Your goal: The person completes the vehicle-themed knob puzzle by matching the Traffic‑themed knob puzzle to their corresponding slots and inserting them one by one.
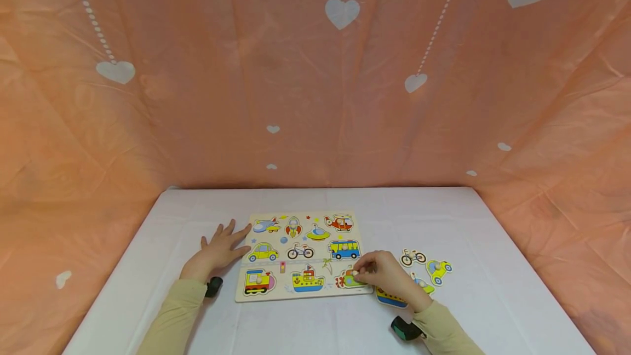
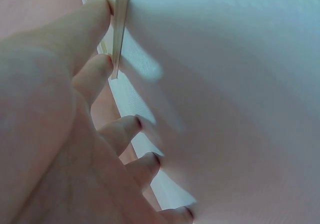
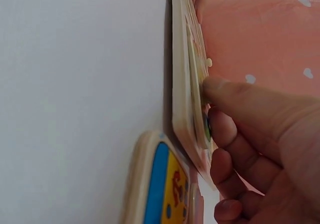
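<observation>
A wooden puzzle board [image 1: 282,292] with printed vehicles lies flat on the table. My right hand [image 1: 386,275] pinches a green and yellow submarine piece [image 1: 349,279] by its knob at the board's lower right corner. In the right wrist view that piece [image 3: 195,79] stands slightly proud of the board surface, not flush with it. My left hand [image 1: 215,255] has its fingers spread at the board's left edge. In the left wrist view the thumb and a finger touch the board's edge [image 2: 120,29], while the other fingertips rest on the table.
Loose pieces lie right of the board: a bicycle [image 1: 413,257], a yellow car [image 1: 439,272], a green piece [image 1: 423,284] and a ship [image 1: 391,298], the last two partly behind my right hand. Knobbed train [image 1: 259,282], bus [image 1: 344,248] and helicopter [image 1: 339,223] pieces sit on the board.
</observation>
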Demonstrator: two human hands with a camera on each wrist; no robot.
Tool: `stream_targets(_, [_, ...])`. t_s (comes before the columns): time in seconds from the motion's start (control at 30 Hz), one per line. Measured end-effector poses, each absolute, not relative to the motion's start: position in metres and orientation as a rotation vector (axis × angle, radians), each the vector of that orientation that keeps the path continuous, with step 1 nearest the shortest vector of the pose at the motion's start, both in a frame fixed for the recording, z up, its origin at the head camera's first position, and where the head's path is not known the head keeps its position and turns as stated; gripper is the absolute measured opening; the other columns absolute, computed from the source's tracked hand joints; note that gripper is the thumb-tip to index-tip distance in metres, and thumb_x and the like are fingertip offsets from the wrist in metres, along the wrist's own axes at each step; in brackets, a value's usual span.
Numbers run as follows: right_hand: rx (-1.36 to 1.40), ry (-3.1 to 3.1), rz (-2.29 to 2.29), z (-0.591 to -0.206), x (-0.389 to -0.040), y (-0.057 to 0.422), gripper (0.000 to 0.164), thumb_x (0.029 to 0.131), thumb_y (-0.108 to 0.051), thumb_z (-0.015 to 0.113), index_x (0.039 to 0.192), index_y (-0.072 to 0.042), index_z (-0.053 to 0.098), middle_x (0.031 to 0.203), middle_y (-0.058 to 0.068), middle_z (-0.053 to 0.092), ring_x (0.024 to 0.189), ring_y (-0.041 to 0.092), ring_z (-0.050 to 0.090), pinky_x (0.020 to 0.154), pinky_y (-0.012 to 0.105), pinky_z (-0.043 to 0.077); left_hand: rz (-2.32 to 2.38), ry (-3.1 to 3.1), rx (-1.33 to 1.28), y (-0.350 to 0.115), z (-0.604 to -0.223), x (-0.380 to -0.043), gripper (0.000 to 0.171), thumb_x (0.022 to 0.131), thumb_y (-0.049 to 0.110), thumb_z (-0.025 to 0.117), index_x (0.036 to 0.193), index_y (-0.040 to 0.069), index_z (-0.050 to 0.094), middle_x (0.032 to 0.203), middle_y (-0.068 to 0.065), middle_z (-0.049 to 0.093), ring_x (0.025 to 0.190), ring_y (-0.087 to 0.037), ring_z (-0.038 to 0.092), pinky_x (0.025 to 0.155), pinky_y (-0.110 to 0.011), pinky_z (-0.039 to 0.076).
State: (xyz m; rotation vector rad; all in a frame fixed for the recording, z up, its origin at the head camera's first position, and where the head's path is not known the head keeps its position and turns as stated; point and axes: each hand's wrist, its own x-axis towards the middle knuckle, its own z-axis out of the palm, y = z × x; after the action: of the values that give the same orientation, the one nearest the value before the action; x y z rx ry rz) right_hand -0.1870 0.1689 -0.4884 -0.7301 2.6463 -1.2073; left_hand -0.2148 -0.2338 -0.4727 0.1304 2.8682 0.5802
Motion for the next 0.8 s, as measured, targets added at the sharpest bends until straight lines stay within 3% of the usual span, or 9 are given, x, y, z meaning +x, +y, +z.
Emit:
stream_targets(0.37, [-0.726,2.587,-1.269,-0.492,-0.187,0.164,0.011,0.074,-0.027,0.071,0.081,-0.02,0.067,0.071,-0.009,0.059,0.063,0.008,0.052,0.055,0.022,0.045,0.58,2.862,0.122,-0.233,-0.471,-0.214,0.07,0.08,0.049,0.057,0.139,0.024,0.03,0.145,-0.021,0.009,0.128,-0.046,-0.001,0.09,-0.069,-0.006])
stream_targets(0.8, [-0.718,2.643,-1.249,-0.489,-0.184,0.159,0.009,0.073,-0.021,0.073,0.079,-0.018,0.068,0.069,-0.01,0.058,0.063,0.006,0.052,0.057,0.021,0.044,0.601,2.863,0.131,-0.235,-0.475,-0.216,0.071,0.079,0.051,0.057,0.139,0.024,0.03,0.145,-0.021,0.009,0.128,-0.046,-0.001,0.089,-0.07,-0.008])
